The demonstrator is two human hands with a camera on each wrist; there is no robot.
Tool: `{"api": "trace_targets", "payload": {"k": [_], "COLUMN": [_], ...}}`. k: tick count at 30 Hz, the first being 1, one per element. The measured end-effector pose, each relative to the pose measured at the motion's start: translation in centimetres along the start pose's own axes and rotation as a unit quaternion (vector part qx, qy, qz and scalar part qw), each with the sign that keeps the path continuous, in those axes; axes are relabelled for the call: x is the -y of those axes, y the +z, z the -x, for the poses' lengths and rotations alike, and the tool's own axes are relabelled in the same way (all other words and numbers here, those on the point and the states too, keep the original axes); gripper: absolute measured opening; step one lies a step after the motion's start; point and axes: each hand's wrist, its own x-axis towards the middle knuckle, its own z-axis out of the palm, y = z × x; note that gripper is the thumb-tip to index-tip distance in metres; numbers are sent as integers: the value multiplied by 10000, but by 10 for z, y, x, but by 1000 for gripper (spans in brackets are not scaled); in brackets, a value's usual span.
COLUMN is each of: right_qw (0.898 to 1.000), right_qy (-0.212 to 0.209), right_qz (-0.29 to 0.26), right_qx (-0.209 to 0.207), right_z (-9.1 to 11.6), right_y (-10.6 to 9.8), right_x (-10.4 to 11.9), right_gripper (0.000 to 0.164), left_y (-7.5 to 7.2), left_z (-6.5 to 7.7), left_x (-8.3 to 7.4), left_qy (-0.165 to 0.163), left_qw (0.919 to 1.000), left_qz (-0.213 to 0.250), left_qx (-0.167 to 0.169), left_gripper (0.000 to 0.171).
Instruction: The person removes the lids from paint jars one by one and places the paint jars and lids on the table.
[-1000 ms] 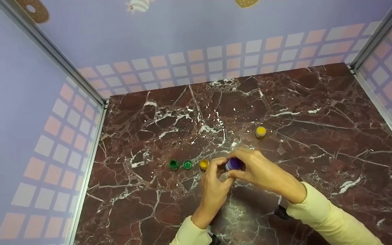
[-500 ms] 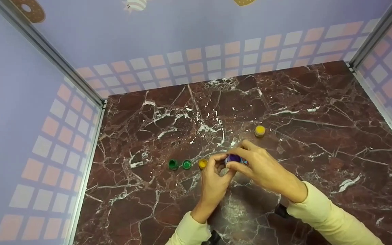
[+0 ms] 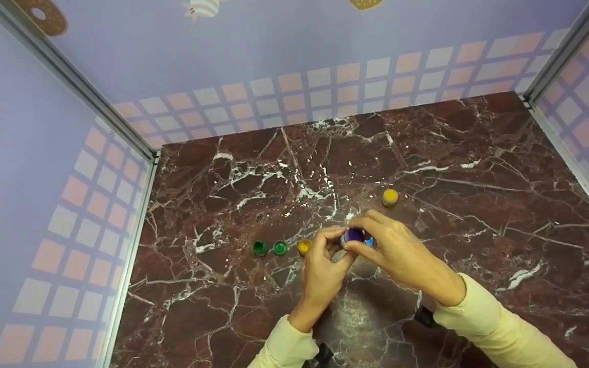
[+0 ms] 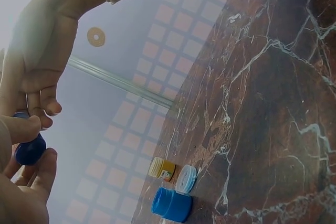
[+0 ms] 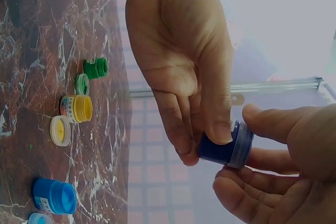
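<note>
Between my two hands, raised off the table, is a small purple paint jar; it looks dark blue in the wrist views. My left hand pinches the jar's body between thumb and fingers. At the jar's other end, the thumb and fingers of my right hand are at the ridged lid. The lid sits on the jar. Just beyond the hands stands an open blue paint jar, its lid next to it. In the head view, my right fingers hide most of that blue jar.
An open green jar, its lid and an open yellow jar form a row left of my hands. The yellow lid lies beside its jar. A capped yellow jar stands farther back. Panels surround the marbled table.
My hands have lifted slightly with the purple jar, and its tilt has shifted. The right fingers have moved a little, revealing part of the blue jar. The standing jars have stayed put.
</note>
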Motion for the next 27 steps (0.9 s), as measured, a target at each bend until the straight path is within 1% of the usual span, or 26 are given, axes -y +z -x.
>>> {"api": "trace_targets", "payload": {"k": [5, 8, 15, 18, 23, 27], "right_qw": [9998, 9993, 9969, 9958, 9939, 9914], "right_qy": [-164, -330, -683, -792, -985, -1232], "right_qz": [45, 50, -23, 10, 72, 46], "right_qx": [98, 192, 394, 454, 486, 444], "right_z": [0, 0, 1, 1, 3, 4], "right_y": [-2, -3, -8, -9, -9, -8], "right_x": [-1, -3, -8, -10, -13, -14], "right_gripper": [30, 31, 30, 30, 37, 44], "left_y": [0, 0, -2, -2, -4, -4], "left_z": [0, 0, -2, -3, -3, -2], "left_x": [0, 0, 0, 0, 2, 4], "left_qy": [-115, -161, -437, -508, -595, -607], "left_qw": [9999, 9998, 9977, 9968, 9952, 9938], "left_qz": [91, 114, 390, 434, 438, 543], "left_qx": [10, 66, 330, 442, 636, 762], "left_gripper": [36, 36, 37, 38, 38, 38]}}
